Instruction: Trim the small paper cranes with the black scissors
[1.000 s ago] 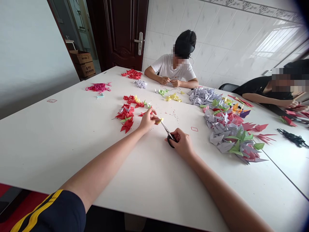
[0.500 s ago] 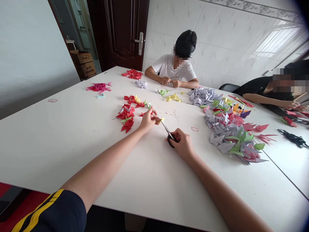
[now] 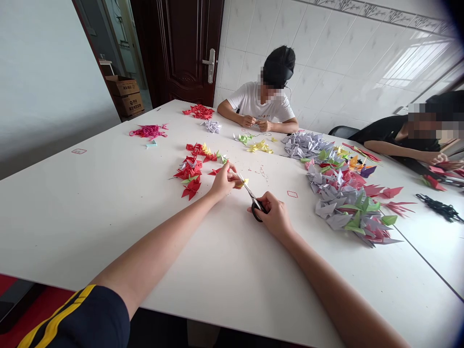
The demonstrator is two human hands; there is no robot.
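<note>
A: What does the left hand (image 3: 224,182) have?

B: Its fingertips pinch a small yellow paper piece (image 3: 245,181), near the middle of the white table (image 3: 108,203). It is too small for me to make out the folds.

A: And the right hand (image 3: 272,213)?

B: That one is wrapped around the black handles of the scissors (image 3: 253,195). The blades point far and to the left, their tips right by the yellow piece and the left fingertips. Whether the blades are parted, I cannot tell.

A: Any containers?

B: Two cardboard boxes (image 3: 125,94), stacked one on the other at the far left, beyond the table. I can't see what is inside them.

A: So the other folded paper sits loose?

B: Yes, on the tabletop. Just left of the left hand is a cluster of red pieces (image 3: 190,169), with some green and yellow among them. To the right spreads a big mixed heap (image 3: 335,203), mostly grey, with pink and green. A red pile (image 3: 198,111) lies at the far side.

A: And the cords?

B: A magenta bundle (image 3: 148,131) at the far left, a black bundle (image 3: 440,205) at the right, past the heap.
</note>
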